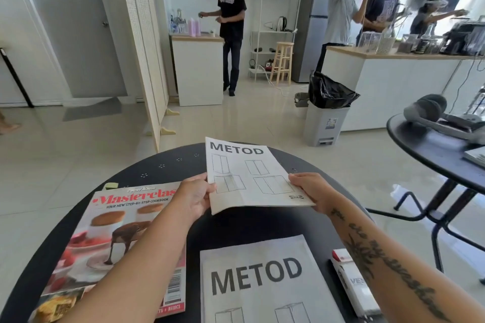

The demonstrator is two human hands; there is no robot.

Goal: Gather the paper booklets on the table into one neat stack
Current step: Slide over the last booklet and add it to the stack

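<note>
Grey paper METOD booklet point(249, 178) is held above the black round table point(257, 223) at twelve o'clock, left hand point(195, 198) and right hand point(311, 191) gripping its side edges. Second METOD booklet point(265, 280) lies at six; cookbook magazine point(110, 238) at nine.

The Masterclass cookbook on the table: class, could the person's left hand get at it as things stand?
Probably not straight away. The left hand is gripping one edge of the raised METOD booklet, so it is occupied. Otherwise the way looks free: the Masterclass cookbook lies flat right under the left forearm.
</note>
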